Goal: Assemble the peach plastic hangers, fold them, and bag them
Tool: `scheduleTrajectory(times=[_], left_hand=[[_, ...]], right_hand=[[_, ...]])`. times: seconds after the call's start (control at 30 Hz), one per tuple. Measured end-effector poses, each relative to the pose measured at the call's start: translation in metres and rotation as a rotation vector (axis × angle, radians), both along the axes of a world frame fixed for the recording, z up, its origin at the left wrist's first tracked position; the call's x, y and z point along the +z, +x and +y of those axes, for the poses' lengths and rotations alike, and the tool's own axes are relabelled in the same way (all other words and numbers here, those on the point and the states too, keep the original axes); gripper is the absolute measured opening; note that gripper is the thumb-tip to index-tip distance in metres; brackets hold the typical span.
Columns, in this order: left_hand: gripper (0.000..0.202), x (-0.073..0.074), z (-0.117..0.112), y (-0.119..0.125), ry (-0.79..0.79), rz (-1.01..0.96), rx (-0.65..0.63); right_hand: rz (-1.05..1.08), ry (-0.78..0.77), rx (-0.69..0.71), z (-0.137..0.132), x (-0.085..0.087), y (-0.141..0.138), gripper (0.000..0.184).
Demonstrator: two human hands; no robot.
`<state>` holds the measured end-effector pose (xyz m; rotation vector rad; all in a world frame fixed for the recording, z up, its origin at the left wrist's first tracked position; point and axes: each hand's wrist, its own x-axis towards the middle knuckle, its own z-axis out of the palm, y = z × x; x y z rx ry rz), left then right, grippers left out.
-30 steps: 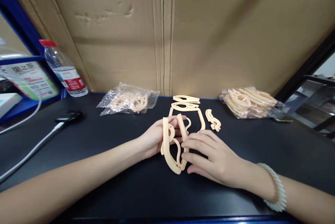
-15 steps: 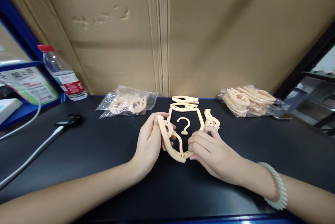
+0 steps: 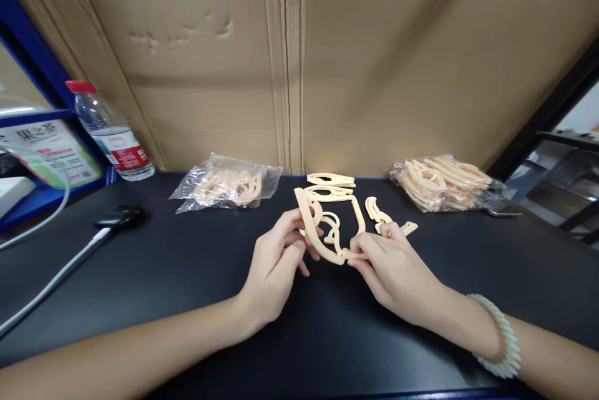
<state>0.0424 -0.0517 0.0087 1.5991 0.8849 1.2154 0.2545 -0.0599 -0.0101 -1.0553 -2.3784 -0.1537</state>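
Observation:
A beige plastic folding hanger (image 3: 322, 247) is held tilted above the black table, bent at its joint. My left hand (image 3: 278, 259) has its fingers around and behind the curved arm on the left, the thumb in front. My right hand (image 3: 395, 263) is closed in a pinch on the other arm near the joint, hiding much of it. Behind the hanger lies a loose hook (image 3: 333, 225), partly covered by it. A thin side piece (image 3: 359, 216) lies above my right hand. Small curved parts (image 3: 374, 209) rest just right of it.
Two flat beige oval pieces (image 3: 330, 181) lie at the back by the cardboard (image 3: 210, 107). Clear bags of beige parts stand left (image 3: 229, 185) and right (image 3: 444, 181). A water bottle (image 3: 115, 138) and a black device (image 3: 119, 217) with a white cable are on the left.
Both hands and the hanger have moved up and slightly right, toward the back. The left thumb now shows in front, and the hanger now overlaps the loose hook.

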Motion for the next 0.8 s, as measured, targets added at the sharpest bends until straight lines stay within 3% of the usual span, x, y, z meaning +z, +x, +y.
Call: scheduleTrajectory(times=[0.1, 0.27, 0.53, 0.67, 0.8], left_hand=[[0.019, 0.000, 0.000, 0.003, -0.013, 0.066, 0.008], [0.022, 0.001, 0.002, 0.008, -0.088, 0.075, 0.033], [0.028, -0.002, 0.007, 0.008, -0.214, -0.042, 0.065], [0.030, -0.007, 0.015, 0.006, -0.277, -0.084, 0.100], [0.029, -0.007, 0.017, 0.005, -0.273, -0.114, 0.104]], right_hand=[[-0.059, 0.045, 0.046, 0.000, -0.002, -0.002, 0.022], [-0.132, 0.206, 0.110, -0.003, 0.004, -0.004, 0.033], [-0.151, 0.327, 0.164, -0.005, 0.009, -0.001, 0.032], [-0.074, 0.263, 0.215, -0.001, 0.008, 0.004, 0.024], [0.003, 0.180, 0.142, 0.015, 0.009, 0.016, 0.011]])
